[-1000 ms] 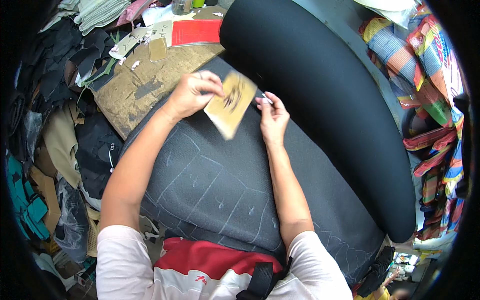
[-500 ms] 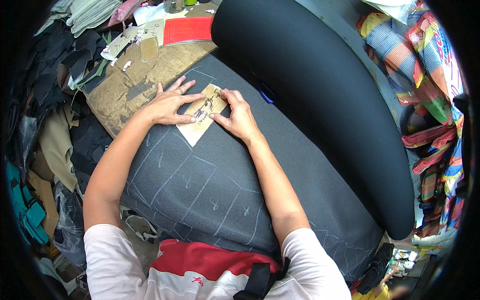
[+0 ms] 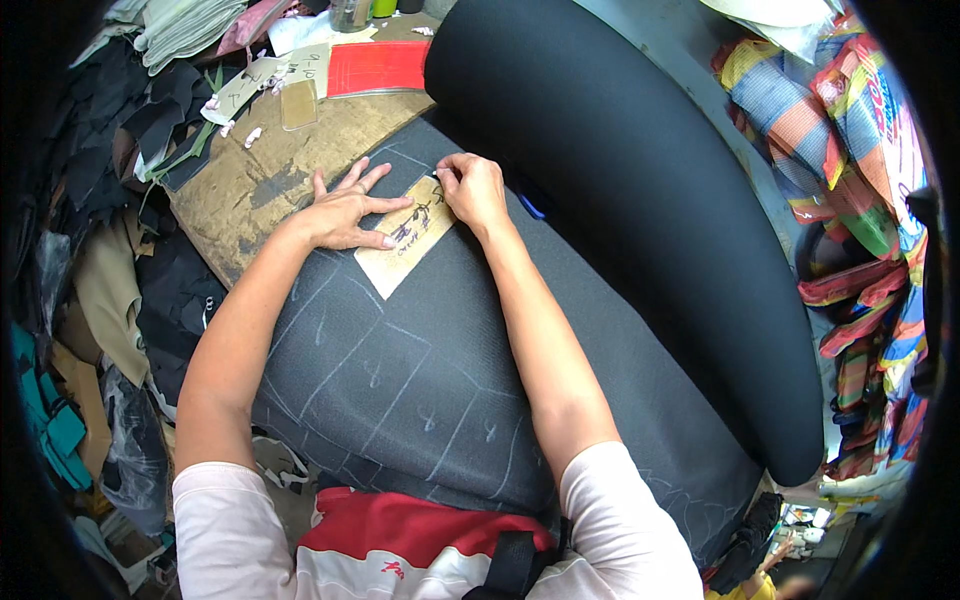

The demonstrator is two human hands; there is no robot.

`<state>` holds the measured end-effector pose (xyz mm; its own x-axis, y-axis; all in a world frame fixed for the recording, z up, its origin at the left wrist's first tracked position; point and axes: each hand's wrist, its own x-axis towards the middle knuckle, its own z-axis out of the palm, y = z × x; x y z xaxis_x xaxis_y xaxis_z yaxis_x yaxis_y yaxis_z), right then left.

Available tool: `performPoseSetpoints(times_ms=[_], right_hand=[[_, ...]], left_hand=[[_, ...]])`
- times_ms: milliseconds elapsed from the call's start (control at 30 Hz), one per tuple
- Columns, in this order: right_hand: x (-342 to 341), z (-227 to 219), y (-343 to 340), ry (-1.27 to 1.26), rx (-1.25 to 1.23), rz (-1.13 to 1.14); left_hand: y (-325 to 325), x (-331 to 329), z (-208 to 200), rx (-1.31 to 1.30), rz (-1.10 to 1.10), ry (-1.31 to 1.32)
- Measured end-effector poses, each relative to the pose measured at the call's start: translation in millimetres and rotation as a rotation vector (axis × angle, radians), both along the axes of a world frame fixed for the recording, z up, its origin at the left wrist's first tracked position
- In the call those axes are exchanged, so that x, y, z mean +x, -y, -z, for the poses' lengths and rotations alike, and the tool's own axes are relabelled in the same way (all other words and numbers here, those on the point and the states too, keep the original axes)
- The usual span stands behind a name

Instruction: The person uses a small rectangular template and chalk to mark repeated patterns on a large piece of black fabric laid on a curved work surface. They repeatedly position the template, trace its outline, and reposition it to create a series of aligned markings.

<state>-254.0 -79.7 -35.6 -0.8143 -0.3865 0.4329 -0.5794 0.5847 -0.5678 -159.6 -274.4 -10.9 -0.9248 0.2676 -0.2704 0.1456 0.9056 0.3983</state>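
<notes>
A tan card pattern piece [image 3: 400, 262] with dark handwriting lies flat on dark grey fabric [image 3: 590, 310]. My left hand [image 3: 345, 215] is open, its fingers spread, with the thumb and index finger pressing the card's left side. At the card's far corner, my right hand [image 3: 474, 190] is closed in a pinch. A small whitish tip shows at its fingers and looks like a piece of chalk [image 3: 435, 175], mostly hidden. Pale chalk outlines and marks cover the fabric nearer to me.
A thick roll of black fabric [image 3: 640, 200] lies along the right. A worn brown board [image 3: 225, 200] shows at the left, with a red sheet [image 3: 376, 68] beyond it. Dark scraps [image 3: 80, 140] pile up at the far left; colourful striped bags [image 3: 790, 110] hang at the right.
My right hand has shifted away from me to the card's far corner, and its fingers have drawn into a pinch. My left hand stays on the card.
</notes>
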Motion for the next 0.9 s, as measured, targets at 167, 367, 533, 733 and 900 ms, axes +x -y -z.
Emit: performPoseSetpoints(times_ms=[167,367,533,733,900], right_hand=[[-1.5,0.3,3.1,-0.105,0.178,-0.068],[39.5,-23.0,-41.3,-0.036,0.469,-0.012],[82.4,-31.8,-14.7,-0.101,0.045,-0.229],[116.0,-7.8,46.9,-0.155,0.126,-0.306],[119.0,0.9,41.0,-0.203,0.147,-0.356]], left_hand=[[-1.0,-1.4,1.7,-0.013,-0.014,-0.032],[-0.8,-0.8,3.1,0.007,-0.018,-0.032],[-2.6,-4.9,-0.1,0.018,-0.056,-0.015],[-6.8,-14.5,-4.2,0.026,-0.121,0.002],[-7.2,-15.0,-1.9,0.015,-0.111,-0.008]])
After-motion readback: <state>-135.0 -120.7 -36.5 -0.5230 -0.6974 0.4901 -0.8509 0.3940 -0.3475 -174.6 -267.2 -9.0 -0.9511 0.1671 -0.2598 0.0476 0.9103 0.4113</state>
